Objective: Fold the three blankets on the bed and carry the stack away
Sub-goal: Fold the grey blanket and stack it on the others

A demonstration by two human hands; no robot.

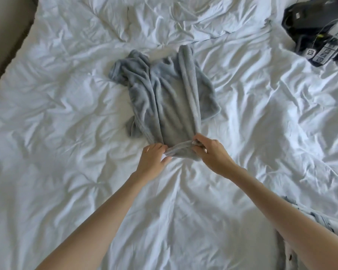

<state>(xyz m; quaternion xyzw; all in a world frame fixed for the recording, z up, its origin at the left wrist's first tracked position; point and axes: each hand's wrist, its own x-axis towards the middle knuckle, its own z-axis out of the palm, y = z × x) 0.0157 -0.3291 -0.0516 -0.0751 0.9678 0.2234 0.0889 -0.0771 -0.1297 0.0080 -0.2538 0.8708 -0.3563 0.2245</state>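
A grey fleece blanket (164, 90) lies bunched in long folds in the middle of the white bed (66, 114). Its near edge is gathered between my two hands. My left hand (152, 160) pinches the left end of that edge. My right hand (211, 152) grips the right end, fingers curled round the fabric. A patterned white and blue-grey cloth (320, 221) shows at the lower right edge, partly behind my right forearm; I cannot tell whether it is a blanket.
A black pile of gear with cables and tagged labels (318, 26) lies on the bed at the far right. A beige padded surface (6, 36) borders the bed at the upper left. The duvet is heavily wrinkled all around.
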